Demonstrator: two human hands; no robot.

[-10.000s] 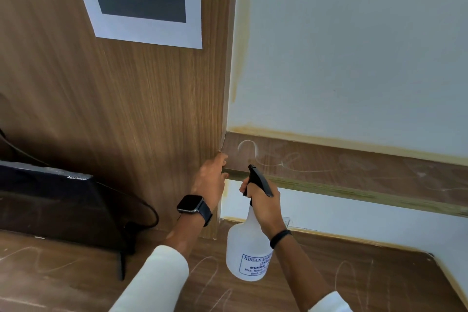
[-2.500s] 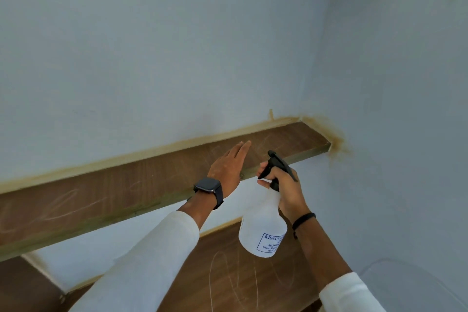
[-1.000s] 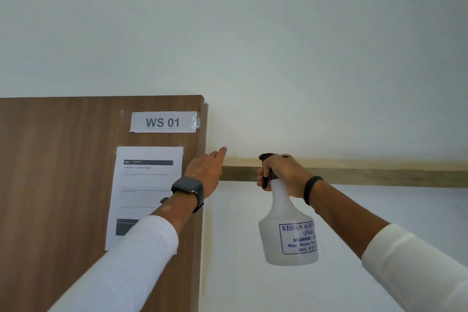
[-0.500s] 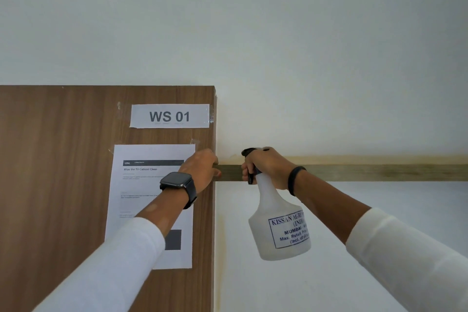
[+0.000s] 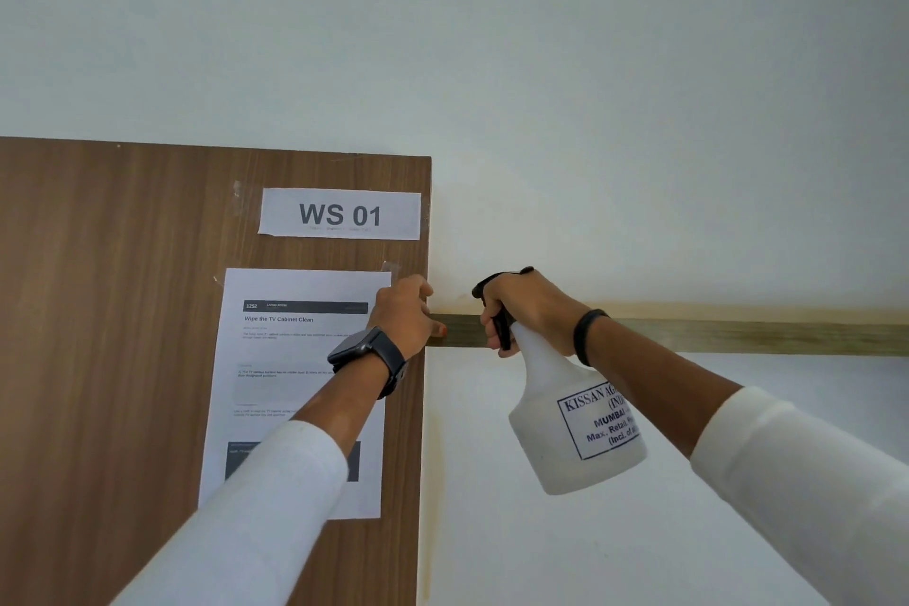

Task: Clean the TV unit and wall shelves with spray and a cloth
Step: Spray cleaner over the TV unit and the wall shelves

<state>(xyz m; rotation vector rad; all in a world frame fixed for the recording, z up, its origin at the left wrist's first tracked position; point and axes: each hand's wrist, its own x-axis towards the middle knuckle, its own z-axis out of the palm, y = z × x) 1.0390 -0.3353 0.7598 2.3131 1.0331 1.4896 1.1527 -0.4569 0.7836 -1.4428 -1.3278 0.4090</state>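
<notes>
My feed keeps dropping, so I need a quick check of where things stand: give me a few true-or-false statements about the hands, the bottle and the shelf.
1. The right hand holds the spray bottle by its trigger head. True.
2. The left hand holds a cloth. False: no cloth shows; it rests at the wooden panel's edge, where the shelf begins.
3. The label on the panel reads "WS 01". True.
4. The bottle stands on the shelf. False: it hangs in the hand, in front of the shelf edge.
5. The left wrist is bare. False: it wears a watch.
</notes>
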